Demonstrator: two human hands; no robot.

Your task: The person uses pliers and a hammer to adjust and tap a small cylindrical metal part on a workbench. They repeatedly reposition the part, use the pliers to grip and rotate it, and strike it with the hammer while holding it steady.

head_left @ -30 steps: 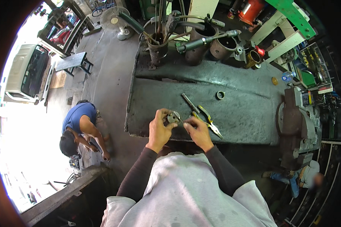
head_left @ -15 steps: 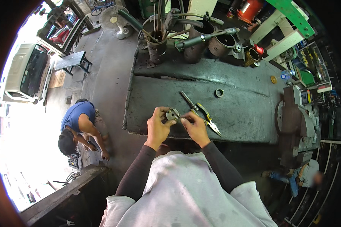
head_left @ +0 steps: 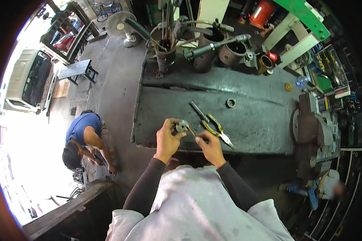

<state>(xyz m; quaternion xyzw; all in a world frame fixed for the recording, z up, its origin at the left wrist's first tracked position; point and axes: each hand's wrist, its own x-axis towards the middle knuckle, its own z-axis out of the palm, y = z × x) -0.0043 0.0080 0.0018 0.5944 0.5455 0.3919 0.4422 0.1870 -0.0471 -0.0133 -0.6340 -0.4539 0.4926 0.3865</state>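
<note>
While pinching a small round metal part point(head_left: 181, 126) in the left hand point(head_left: 167, 140), fingers closed around its rim, and holding it just above the near edge of the bench point(head_left: 253, 120). Right hand point(head_left: 210, 145) closed on a thin rod-like tool point(head_left: 191, 131), its tip touching the part at about three o'clock. Judged as the middle of a picking or prying step on the part; next move likely calls for a steady left grip and a fine, light push of the tip, not force. Part grey, dull, disc-shaped, detail too small to tell. Bench top dark, worn steel, scuffed and stained. Pliers point(head_left: 217, 130) with yellow-green handles lying at one o'clock of the right hand, just beside it. Small metal ring point(head_left: 231, 103) farther off at one o'clock, well apart.
</note>
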